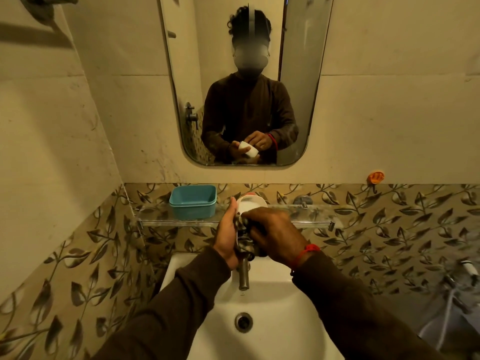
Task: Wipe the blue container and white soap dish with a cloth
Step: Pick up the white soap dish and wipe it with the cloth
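Note:
The white soap dish (253, 203) is tilted up in my left hand (228, 229), just above the tap. My right hand (275, 235) presses a dark cloth (244, 224) against the dish's lower edge; most of the cloth is hidden between my hands. The blue container (193, 201) stands upright on the glass shelf (311, 216), to the left of my hands and apart from them. The mirror (293, 113) reflects both hands around the white dish.
A metal tap (243, 274) juts out over the white basin (259, 320) right below my hands. An orange hook (376, 177) sticks on the wall at the right. Leaf-patterned tiles line the walls behind the shelf.

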A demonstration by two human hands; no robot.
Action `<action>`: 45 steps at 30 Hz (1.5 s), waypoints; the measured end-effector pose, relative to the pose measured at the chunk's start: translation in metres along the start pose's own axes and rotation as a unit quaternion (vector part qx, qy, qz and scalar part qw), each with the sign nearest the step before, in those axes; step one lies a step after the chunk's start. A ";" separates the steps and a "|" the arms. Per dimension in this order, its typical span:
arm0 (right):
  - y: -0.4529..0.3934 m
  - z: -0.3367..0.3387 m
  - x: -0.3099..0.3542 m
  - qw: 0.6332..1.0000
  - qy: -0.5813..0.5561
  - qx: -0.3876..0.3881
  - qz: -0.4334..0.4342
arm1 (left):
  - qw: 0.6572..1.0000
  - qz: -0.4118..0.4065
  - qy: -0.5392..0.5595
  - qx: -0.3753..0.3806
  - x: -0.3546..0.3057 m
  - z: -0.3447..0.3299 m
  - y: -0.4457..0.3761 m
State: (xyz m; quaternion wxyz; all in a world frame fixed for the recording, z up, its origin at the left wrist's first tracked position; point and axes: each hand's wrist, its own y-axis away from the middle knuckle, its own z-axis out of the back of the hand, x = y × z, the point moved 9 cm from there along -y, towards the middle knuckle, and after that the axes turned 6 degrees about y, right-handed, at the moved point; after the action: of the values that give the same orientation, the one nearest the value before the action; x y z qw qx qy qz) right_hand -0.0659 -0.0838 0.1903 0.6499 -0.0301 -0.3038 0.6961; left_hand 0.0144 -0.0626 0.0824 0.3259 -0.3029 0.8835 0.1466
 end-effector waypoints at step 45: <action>-0.013 0.007 -0.013 0.938 0.344 0.019 -0.049 | 0.993 0.011 -0.067 -0.094 0.028 -0.006 0.014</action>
State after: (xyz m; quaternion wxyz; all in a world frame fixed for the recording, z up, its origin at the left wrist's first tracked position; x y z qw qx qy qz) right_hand -0.0558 -0.0988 0.1979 0.7484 -0.2404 -0.0502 0.6162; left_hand -0.0140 -0.0667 0.0692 0.3525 -0.3117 0.8456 0.2523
